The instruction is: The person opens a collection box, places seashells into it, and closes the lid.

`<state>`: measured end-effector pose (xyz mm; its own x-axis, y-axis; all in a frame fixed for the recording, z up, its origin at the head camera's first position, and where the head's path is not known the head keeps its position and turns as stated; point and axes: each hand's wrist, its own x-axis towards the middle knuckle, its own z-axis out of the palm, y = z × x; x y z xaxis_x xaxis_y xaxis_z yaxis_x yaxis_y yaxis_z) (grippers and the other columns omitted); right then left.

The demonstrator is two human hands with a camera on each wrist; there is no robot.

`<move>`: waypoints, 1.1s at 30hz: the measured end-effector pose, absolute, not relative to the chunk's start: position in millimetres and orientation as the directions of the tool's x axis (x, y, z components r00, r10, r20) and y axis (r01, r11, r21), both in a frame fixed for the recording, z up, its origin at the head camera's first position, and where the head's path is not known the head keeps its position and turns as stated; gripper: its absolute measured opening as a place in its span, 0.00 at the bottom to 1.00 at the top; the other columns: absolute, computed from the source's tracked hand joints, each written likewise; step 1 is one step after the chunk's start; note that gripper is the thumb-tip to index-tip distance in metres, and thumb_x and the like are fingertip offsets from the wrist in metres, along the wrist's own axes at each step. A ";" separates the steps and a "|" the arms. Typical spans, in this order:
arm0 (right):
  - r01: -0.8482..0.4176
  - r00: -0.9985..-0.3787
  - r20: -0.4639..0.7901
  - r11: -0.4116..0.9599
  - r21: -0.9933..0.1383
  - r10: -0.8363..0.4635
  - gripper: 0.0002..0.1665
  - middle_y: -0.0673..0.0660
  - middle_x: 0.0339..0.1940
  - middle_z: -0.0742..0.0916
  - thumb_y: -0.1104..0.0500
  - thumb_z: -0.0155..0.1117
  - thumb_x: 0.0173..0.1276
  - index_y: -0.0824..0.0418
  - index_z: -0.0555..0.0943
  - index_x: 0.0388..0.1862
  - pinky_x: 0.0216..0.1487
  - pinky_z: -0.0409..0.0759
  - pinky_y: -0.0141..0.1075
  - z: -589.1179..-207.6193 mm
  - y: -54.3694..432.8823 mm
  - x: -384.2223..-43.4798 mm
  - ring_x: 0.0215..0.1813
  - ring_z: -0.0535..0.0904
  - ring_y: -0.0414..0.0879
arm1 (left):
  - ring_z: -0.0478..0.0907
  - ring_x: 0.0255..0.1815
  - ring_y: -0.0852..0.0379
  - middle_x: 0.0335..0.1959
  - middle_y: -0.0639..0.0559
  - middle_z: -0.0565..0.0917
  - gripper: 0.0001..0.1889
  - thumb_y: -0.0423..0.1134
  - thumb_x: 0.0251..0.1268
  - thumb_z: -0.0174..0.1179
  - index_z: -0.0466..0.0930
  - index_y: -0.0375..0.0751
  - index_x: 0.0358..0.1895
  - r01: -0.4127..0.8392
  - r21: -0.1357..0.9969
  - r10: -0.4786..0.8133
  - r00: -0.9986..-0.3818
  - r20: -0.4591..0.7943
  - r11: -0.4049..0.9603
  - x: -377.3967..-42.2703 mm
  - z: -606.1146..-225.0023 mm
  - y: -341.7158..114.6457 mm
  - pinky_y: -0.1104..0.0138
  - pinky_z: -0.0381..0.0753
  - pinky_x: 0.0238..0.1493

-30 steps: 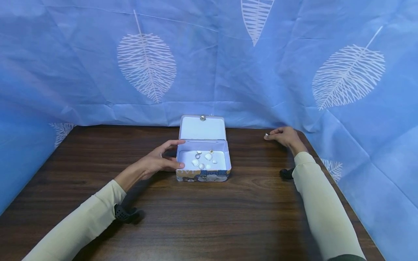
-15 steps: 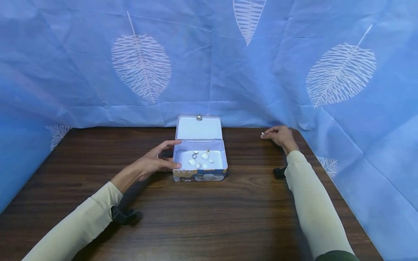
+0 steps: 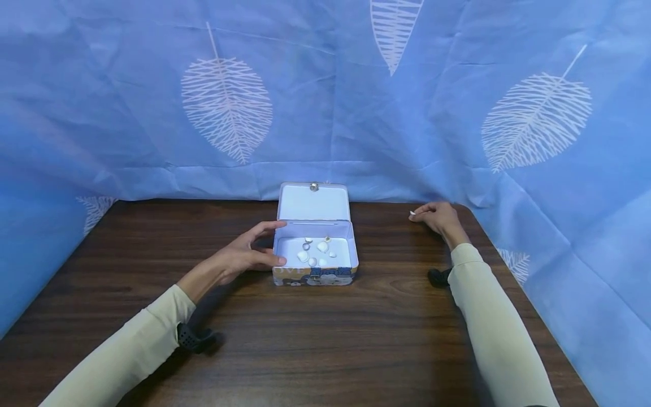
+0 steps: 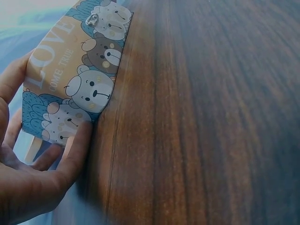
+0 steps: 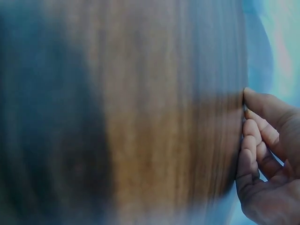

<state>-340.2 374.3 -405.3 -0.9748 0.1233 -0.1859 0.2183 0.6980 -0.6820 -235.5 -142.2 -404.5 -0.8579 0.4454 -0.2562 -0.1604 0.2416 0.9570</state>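
An open tin box [image 3: 313, 276] stands at the back middle of the table, its front printed with cartoon bears in the left wrist view. My left hand [image 3: 244, 249] spans the box's left end, thumb at the front corner and a finger at the back corner. Several small white seashells [image 3: 322, 247] lie spread on the box's floor. Far to the right, near the table's back corner, my right hand [image 3: 438, 218] pinches a small white shell [image 3: 412, 213] between thumb and fingertips. The right wrist view shows that hand low at the tabletop, its shell hidden there.
The tin's hinged lid [image 3: 313, 203] stands raised at the back, with a metal clasp [image 3: 313, 186] on its edge. Behind the dark wooden table [image 3: 325, 345] hangs a blue cloth [image 3: 325, 102] with white leaf prints.
The head view shifts slightly. Left hand and box keep their places, and the right hand stays at the back right corner with the shell, turning a little.
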 end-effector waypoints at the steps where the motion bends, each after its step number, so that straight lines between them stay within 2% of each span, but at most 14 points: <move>1: 0.214 -0.976 -0.183 0.699 -0.683 0.119 0.27 0.70 0.87 0.73 0.47 0.72 0.82 0.67 0.87 0.66 0.86 0.68 0.67 -404.8 374.0 -339.1 0.83 0.69 0.72 | 0.65 0.86 0.27 0.93 0.37 0.49 0.50 0.38 0.72 0.79 0.60 0.61 0.91 -0.161 0.957 0.445 -0.858 -0.256 0.240 -235.3 -403.8 -142.2 0.43 0.82 0.77; 7: 0.204 -0.979 -0.159 0.691 -0.693 0.129 0.25 0.70 0.80 0.78 0.50 0.73 0.82 0.67 0.87 0.65 0.81 0.73 0.65 -401.7 368.5 -334.4 0.73 0.75 0.68 | 0.69 0.84 0.29 0.92 0.38 0.50 0.50 0.38 0.73 0.79 0.60 0.61 0.91 -0.155 0.958 0.447 -0.858 -0.252 0.242 -235.0 -402.6 -143.9 0.48 0.86 0.73; 13: 0.170 -0.985 -0.099 0.719 -0.674 0.140 0.22 0.67 0.62 0.87 0.52 0.75 0.81 0.67 0.88 0.61 0.66 0.82 0.57 -402.5 360.5 -330.1 0.58 0.80 0.61 | 0.69 0.83 0.30 0.91 0.36 0.51 0.51 0.38 0.72 0.80 0.60 0.61 0.91 -0.157 0.959 0.444 -0.860 -0.250 0.236 -235.3 -401.6 -143.4 0.51 0.87 0.70; 16: 0.128 -0.992 -0.074 0.729 -0.672 0.105 0.21 0.61 0.53 0.89 0.52 0.76 0.79 0.67 0.89 0.59 0.58 0.82 0.49 -402.6 355.1 -327.8 0.52 0.81 0.57 | 0.70 0.82 0.31 0.91 0.37 0.51 0.51 0.37 0.71 0.80 0.61 0.61 0.91 -0.166 0.957 0.436 -0.862 -0.259 0.239 -235.2 -401.8 -143.5 0.52 0.87 0.70; 19: 0.095 -0.995 -0.068 0.720 -0.687 0.066 0.22 0.55 0.47 0.91 0.52 0.78 0.78 0.67 0.89 0.60 0.54 0.80 0.44 -401.6 347.5 -324.7 0.50 0.82 0.54 | 0.71 0.82 0.32 0.91 0.38 0.51 0.50 0.37 0.71 0.80 0.62 0.62 0.91 -0.181 0.952 0.428 -0.861 -0.274 0.246 -235.6 -402.1 -142.6 0.52 0.87 0.71; 22: 0.066 -0.998 -0.060 0.709 -0.702 0.033 0.23 0.51 0.45 0.93 0.51 0.78 0.79 0.66 0.89 0.61 0.55 0.80 0.42 -399.8 339.0 -321.6 0.51 0.83 0.52 | 0.72 0.82 0.33 0.91 0.38 0.51 0.50 0.37 0.71 0.80 0.62 0.63 0.90 -0.182 0.953 0.428 -0.861 -0.274 0.243 -236.1 -400.8 -141.1 0.51 0.87 0.72; 29: -0.028 -0.998 -0.023 0.678 -0.735 -0.066 0.23 0.59 0.52 0.94 0.51 0.80 0.78 0.66 0.90 0.61 0.56 0.82 0.39 -391.9 316.5 -313.0 0.55 0.87 0.56 | 0.74 0.80 0.34 0.92 0.37 0.52 0.50 0.36 0.71 0.80 0.62 0.62 0.90 -0.166 0.958 0.442 -0.859 -0.258 0.235 -237.4 -401.1 -141.1 0.49 0.87 0.72; 33: -0.046 -0.995 -0.028 0.664 -0.746 -0.100 0.23 0.59 0.54 0.93 0.50 0.79 0.78 0.64 0.90 0.61 0.55 0.84 0.39 -388.6 306.4 -306.6 0.56 0.87 0.57 | 0.75 0.78 0.35 0.92 0.38 0.52 0.49 0.35 0.72 0.79 0.62 0.61 0.91 -0.170 0.959 0.448 -0.856 -0.258 0.228 -237.1 -402.9 -141.9 0.51 0.88 0.71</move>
